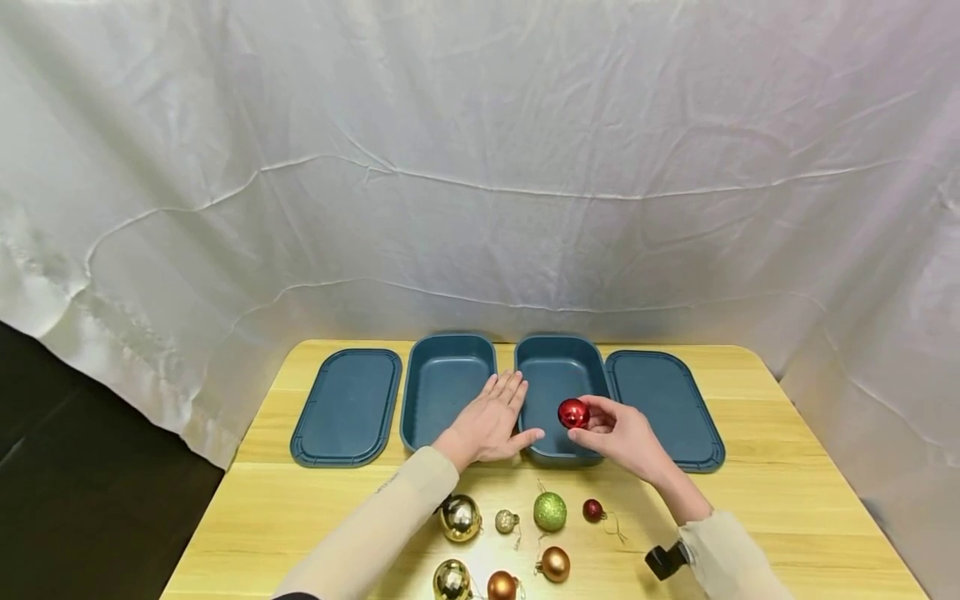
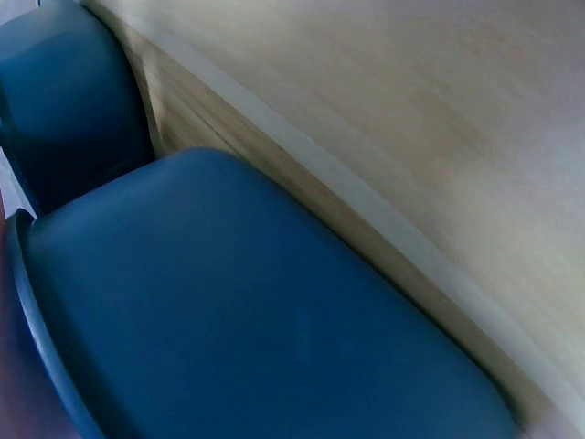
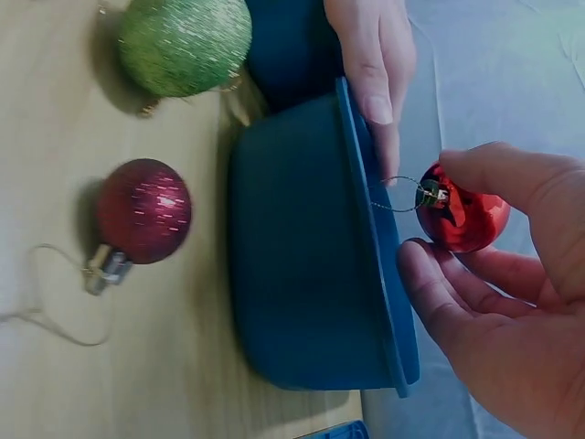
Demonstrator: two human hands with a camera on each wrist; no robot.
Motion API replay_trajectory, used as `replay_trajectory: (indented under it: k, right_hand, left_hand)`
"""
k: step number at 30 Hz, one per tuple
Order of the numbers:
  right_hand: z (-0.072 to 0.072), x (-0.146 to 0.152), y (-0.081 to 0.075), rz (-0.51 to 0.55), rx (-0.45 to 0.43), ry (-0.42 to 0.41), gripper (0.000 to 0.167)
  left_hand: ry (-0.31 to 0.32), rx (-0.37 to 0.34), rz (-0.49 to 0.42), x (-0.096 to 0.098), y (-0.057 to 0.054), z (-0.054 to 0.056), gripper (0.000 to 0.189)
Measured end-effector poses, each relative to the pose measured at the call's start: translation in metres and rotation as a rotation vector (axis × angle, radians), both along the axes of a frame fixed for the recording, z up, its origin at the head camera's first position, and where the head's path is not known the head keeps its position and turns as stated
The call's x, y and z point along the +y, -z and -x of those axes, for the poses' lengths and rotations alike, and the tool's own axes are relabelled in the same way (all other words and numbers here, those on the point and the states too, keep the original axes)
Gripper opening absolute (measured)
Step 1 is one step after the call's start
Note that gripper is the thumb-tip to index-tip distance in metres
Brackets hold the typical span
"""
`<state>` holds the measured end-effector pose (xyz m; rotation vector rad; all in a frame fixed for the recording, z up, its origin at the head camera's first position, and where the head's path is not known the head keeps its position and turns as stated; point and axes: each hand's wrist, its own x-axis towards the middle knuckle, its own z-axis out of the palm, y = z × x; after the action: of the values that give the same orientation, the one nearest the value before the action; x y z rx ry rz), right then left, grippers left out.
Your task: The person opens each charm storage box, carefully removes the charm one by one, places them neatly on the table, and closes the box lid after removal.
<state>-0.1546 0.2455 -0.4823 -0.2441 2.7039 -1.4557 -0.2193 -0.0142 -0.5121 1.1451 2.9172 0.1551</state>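
A shiny red Christmas ball (image 1: 573,413) is pinched between the thumb and fingers of my right hand (image 1: 624,435), above the right blue box (image 1: 600,367). In the right wrist view the ball's metal cap and thin string loop hang toward the box wall (image 3: 297,247). My left hand (image 1: 491,423) lies flat with straight fingers and thumb out, over the facing rims of the right box and the left blue box (image 1: 450,379). Only the boxes' outer walls (image 2: 247,302) fill the left wrist view.
Blue lids lie outside the boxes, a left lid (image 1: 347,408) and a right lid (image 1: 666,408). Nearer me are a green glitter ball (image 1: 550,512), a dark red ball (image 1: 593,510), a small gold glitter ball (image 1: 506,522), shiny gold balls (image 1: 460,517) and copper balls (image 1: 555,564). A pale curtain (image 1: 525,208) hangs behind.
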Motion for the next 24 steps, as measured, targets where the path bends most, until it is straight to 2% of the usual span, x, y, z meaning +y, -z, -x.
replay_trajectory:
  k: [8, 15, 24]
  right_hand:
    - [-0.020, 0.001, 0.004, 0.002, -0.006, -0.018, 0.064]
    - [-0.033, 0.002, -0.002, 0.020, 0.002, -0.010, 0.059]
    - [-0.058, 0.006, -0.007, 0.039, 0.003, -0.046, 0.057]
  left_hand:
    - [0.002, -0.009, 0.007, -0.001, 0.000, 0.000, 0.092]
    - [0.006, -0.015, 0.003, 0.001, 0.001, -0.001, 0.092]
    - [0.005, -0.007, -0.003, 0.000, 0.002, -0.001, 0.091]
